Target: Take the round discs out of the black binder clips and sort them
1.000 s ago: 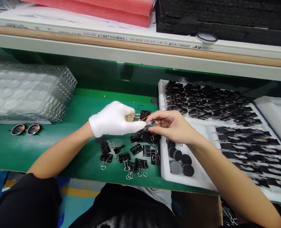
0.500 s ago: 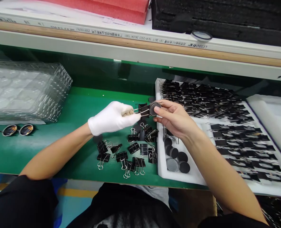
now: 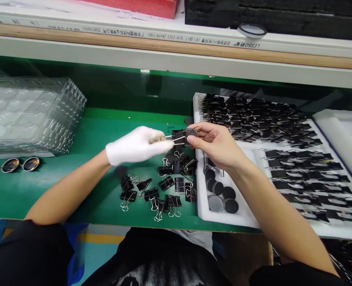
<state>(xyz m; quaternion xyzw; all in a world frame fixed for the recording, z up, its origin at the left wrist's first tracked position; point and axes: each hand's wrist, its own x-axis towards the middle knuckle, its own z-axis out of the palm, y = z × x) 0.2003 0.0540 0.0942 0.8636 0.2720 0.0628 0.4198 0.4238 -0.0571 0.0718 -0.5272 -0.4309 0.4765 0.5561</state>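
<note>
My left hand, in a white glove, pinches the wire handles of a black binder clip. My bare right hand holds a dark round disc between thumb and fingers. The disc's left edge meets the clip's mouth; whether it sits between the jaws is hard to make out. Below my hands, several loose black binder clips lie on the green table. More round discs rest in the near left compartment of a white foam tray.
Rows of black clips fill other parts of the tray. Stacked clear plastic trays and sunglasses are at the left. A shelf edge crosses the back, carrying a round lens and black foam.
The clip has come against the disc and now overlaps its left edge. Both hands stay close together, and the view has shifted slightly.
</note>
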